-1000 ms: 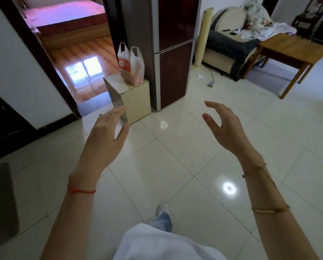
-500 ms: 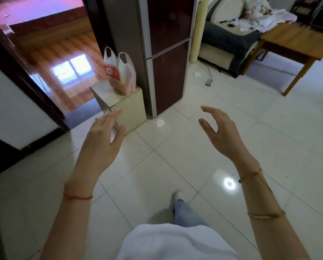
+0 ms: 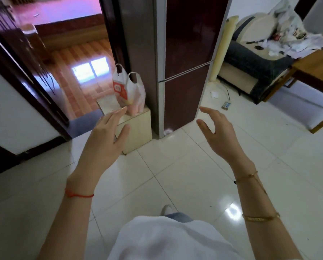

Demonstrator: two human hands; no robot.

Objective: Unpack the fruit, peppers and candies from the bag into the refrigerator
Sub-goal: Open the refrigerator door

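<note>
A white plastic bag (image 3: 130,91) with an orange print stands upright on a low pale cabinet (image 3: 136,128), its handles up and its contents hidden. Right beside it rises the dark red refrigerator (image 3: 187,53), both doors closed. My left hand (image 3: 106,136) is stretched out in front of the cabinet, fingers straight, holding nothing. My right hand (image 3: 218,132) hovers in front of the refrigerator's lower door, fingers loosely spread and empty. Neither hand touches the bag or the refrigerator.
An open doorway (image 3: 72,72) on the left leads to a room with a wooden floor. A sofa (image 3: 254,68) piled with clutter and a wooden table (image 3: 314,72) stand at the right. A power strip (image 3: 226,105) lies on the white tiled floor.
The view has come closer to the bag and the refrigerator. Both hands stay raised and empty, now nearer the cabinet and the lower refrigerator door.
</note>
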